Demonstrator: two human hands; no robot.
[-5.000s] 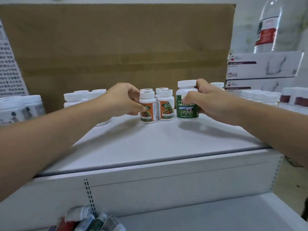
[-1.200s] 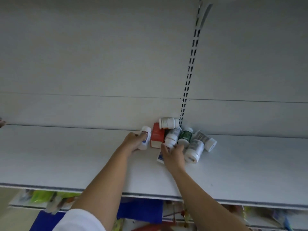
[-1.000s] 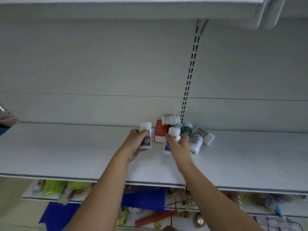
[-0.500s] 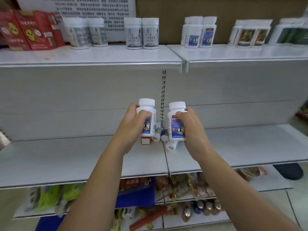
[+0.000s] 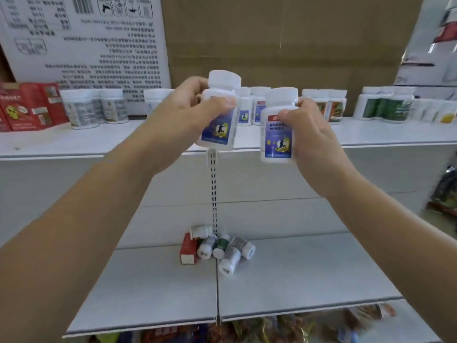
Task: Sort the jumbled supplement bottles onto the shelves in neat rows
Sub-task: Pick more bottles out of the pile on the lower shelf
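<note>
Both hands (image 5: pixel 247 125) raised, each gripping one blue-label bottle (image 5: pixel 218 125) to top shelf (image 5: pixel 74 142); matching row (image 5: pixel 249 110) behind.

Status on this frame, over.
Left hand grips blue-label bottle; right hand grips second blue-label bottle. Both level with top shelf. Jumbled pile on lower shelf. Nothing blocking.

The single wide-angle head camera is looking forward and slightly down at close range, framing the upper shelf (image 5: pixel 74 142) above the lower shelf (image 5: pixel 309 273).
</note>
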